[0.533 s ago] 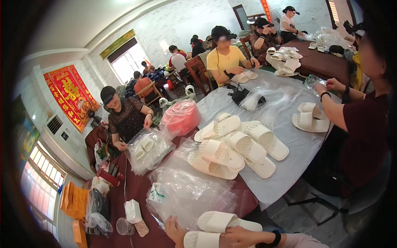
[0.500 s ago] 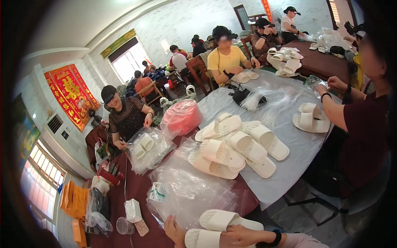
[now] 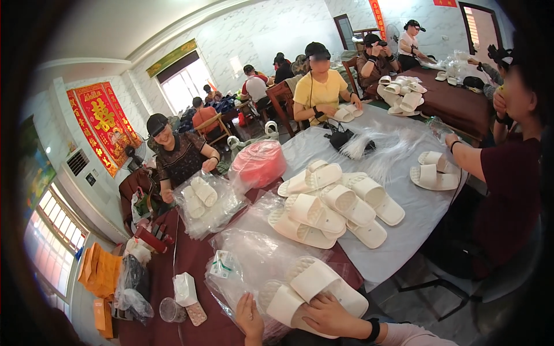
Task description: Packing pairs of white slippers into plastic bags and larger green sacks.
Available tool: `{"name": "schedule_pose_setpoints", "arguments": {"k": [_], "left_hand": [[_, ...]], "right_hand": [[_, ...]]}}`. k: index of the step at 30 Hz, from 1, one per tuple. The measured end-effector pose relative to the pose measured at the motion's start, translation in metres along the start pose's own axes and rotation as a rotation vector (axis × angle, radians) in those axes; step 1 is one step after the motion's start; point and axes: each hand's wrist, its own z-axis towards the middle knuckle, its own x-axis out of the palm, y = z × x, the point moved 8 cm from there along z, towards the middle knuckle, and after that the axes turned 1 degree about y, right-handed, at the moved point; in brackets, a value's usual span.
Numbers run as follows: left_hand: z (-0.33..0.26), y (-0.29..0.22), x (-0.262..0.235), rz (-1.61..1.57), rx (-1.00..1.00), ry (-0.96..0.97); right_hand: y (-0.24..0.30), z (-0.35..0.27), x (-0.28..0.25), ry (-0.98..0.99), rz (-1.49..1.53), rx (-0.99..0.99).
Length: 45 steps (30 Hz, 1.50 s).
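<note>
A pair of white slippers [image 3: 315, 281] lies side by side at the front of the table, over a stack of clear plastic bags [image 3: 239, 259]. My right hand [image 3: 330, 316] is closed on the pair where the two straps meet; its fingertips are partly hidden. To the left of the slippers, my left hand [image 3: 249, 317] has its fingers stretched upward beside the bags' edge. Clear film shows around it, and I cannot make out a grip. Beyond the stack is a heap of white slippers [image 3: 340, 199] on the grey table cover [image 3: 381, 265].
At the left lie a white packet [image 3: 185, 288] and a clear plastic cup [image 3: 171, 309]. A red plastic-wrapped bundle [image 3: 259, 164] stands past the bags. Across the table a person handles bagged slippers [image 3: 200, 197]. Another person in a dark red top [image 3: 508, 190] sits at the right.
The slippers in my right hand have moved forward over the bags, with their toe ends tilted left. My left hand has shifted slightly right. Across the table, the bagged slippers have turned more upright.
</note>
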Motion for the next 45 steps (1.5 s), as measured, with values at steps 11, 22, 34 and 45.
{"name": "schedule_pose_setpoints", "arguments": {"k": [11,22,34,45], "left_hand": [[-0.013,-0.003,0.025,0.039,-0.006,0.101],[-0.013,-0.008,0.027,-0.031,0.018,0.082],[-0.036,-0.028,0.039,-0.052,0.160,0.248],[-0.057,0.074,0.030,-0.086,-0.366,0.192]], "right_hand": [[-0.004,0.029,0.051,0.039,-0.112,-0.025],[-0.029,0.063,0.084,-0.087,-0.068,0.060],[-0.056,0.060,0.118,0.160,0.069,0.212],[-0.049,0.061,0.111,-0.037,0.344,0.373]]}}
